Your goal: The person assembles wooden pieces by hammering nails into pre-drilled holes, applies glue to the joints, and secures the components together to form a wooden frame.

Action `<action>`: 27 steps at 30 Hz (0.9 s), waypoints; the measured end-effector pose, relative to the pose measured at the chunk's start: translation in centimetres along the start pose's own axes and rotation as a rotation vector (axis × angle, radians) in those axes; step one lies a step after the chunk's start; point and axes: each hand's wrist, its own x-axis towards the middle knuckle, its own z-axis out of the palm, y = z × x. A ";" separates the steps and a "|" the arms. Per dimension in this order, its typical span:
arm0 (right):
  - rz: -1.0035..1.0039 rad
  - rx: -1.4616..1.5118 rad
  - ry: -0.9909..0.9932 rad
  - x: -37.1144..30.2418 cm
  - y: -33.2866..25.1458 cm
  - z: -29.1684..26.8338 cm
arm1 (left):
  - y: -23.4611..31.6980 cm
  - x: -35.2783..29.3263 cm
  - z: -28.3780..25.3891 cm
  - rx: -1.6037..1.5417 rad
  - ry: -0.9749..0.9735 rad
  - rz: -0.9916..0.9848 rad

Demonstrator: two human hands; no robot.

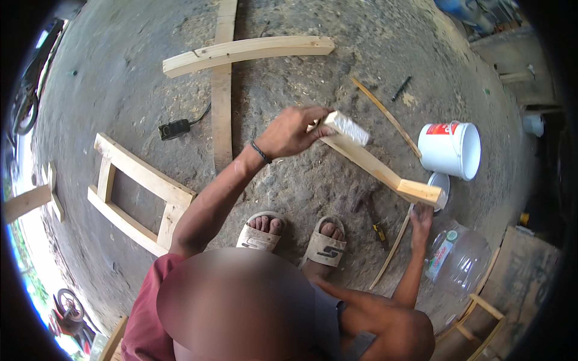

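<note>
My left hand (298, 129) is closed on one end of a wooden piece, whose long rail (364, 162) slants down to the right. At that end a short block has a whitish, rough-looking face (349, 127). The other end carries a second pale block (421, 191). Just below this block, my right hand (421, 224) grips the piece from underneath, its fingertips partly hidden. A small white container (439, 188) stands behind that end, partly covered. A hammer-like tool (377, 225) with a dark and yellow handle lies on the ground below the rail.
A white bucket (450, 149) lies on its side at right, near a large clear plastic bottle (462, 256). Wooden strips (385, 114) lie about. At left are a wooden frame (141, 171) and a black device (174, 129); a board (250, 51) crosses a plank (222, 114) further away.
</note>
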 end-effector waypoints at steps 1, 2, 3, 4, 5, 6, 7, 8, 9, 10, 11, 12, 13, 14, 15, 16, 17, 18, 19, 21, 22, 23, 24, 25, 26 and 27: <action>-0.022 0.000 -0.005 0.7 -0.2 0.2 | 0.1 0.9 -0.1 0.002 -0.031 -0.008; -0.045 -0.001 -0.014 1.2 -0.3 0.4 | 0.4 1.7 -0.1 0.003 -0.025 0.037; -0.071 0.008 -0.041 1.9 0.0 1.0 | 0.3 1.9 -0.3 0.012 -0.049 0.016; -0.050 0.031 0.004 2.4 0.3 1.4 | 0.3 1.9 -0.5 0.022 -0.071 -0.006; -0.028 0.048 0.054 2.9 0.9 1.4 | 0.3 2.0 -0.5 0.025 -0.094 -0.026; -0.006 0.065 0.103 3.1 1.5 1.3 | 0.4 1.9 -0.5 0.034 -0.089 -0.019; -0.043 0.056 0.116 3.0 1.5 1.9 | 0.4 1.6 -0.6 0.044 -0.086 -0.016; -0.080 0.046 0.129 2.8 1.5 2.4 | 0.5 1.3 -0.6 0.054 -0.082 -0.014; -0.118 0.037 0.143 2.6 1.5 2.9 | 0.7 0.9 -0.6 0.046 -0.093 -0.046; -0.117 0.000 0.135 2.6 1.9 2.6 | 1.2 0.6 -0.8 0.036 -0.104 -0.075; -0.115 -0.043 0.128 2.8 2.6 2.0 | 1.4 0.3 -0.6 0.021 -0.114 -0.104; -0.112 -0.086 0.121 2.7 3.4 1.3 | 1.4 0.2 -0.3 -0.010 -0.095 -0.069; -0.068 -0.065 0.130 2.5 3.3 1.7 | 1.2 -0.3 -0.1 -0.031 -0.076 -0.046; -0.029 -0.047 0.147 2.2 2.6 1.8 | 1.2 -0.4 0.1 -0.055 -0.055 -0.013; 0.010 -0.029 0.163 1.8 1.9 2.1 | 1.2 -0.5 0.3 -0.055 -0.071 0.013; -0.002 -0.029 0.197 1.5 1.8 2.2 | 1.2 -0.5 0.4 -0.057 -0.089 0.038; -0.014 -0.028 0.232 1.0 1.7 2.4 | 1.3 -0.5 0.5 -0.057 -0.106 0.064; -0.025 -0.026 0.266 0.6 1.6 2.6 | 1.4 -0.7 0.4 -0.063 -0.123 0.033; -0.043 -0.037 0.266 0.2 1.0 2.7 | 1.9 -0.9 0.2 -0.071 -0.143 0.006; -0.075 -0.062 0.273 -0.4 -0.1 3.1 | 2.2 -1.8 0.4 -0.083 -0.151 -0.020; -0.060 -0.070 0.260 -0.4 -0.2 3.1 | 2.3 -2.5 0.3 -0.082 -0.137 -0.021; -0.045 -0.078 0.247 -0.1 -0.2 3.3 | 2.2 -3.0 0.2 -0.082 -0.124 -0.022; -0.030 -0.086 0.235 0.0 -0.3 3.4 | 2.0 -3.4 0.0 -0.089 -0.144 -0.059; -0.028 -0.073 0.220 0.3 -0.6 3.7 | 2.0 -3.6 -0.3 -0.078 -0.136 -0.067; -0.026 -0.059 0.204 0.5 -0.9 4.1 | 2.1 -3.7 -0.6 -0.067 -0.129 -0.075; -0.024 -0.045 0.189 0.6 -1.1 4.6 | 2.2 -3.8 -0.9 -0.055 -0.122 -0.083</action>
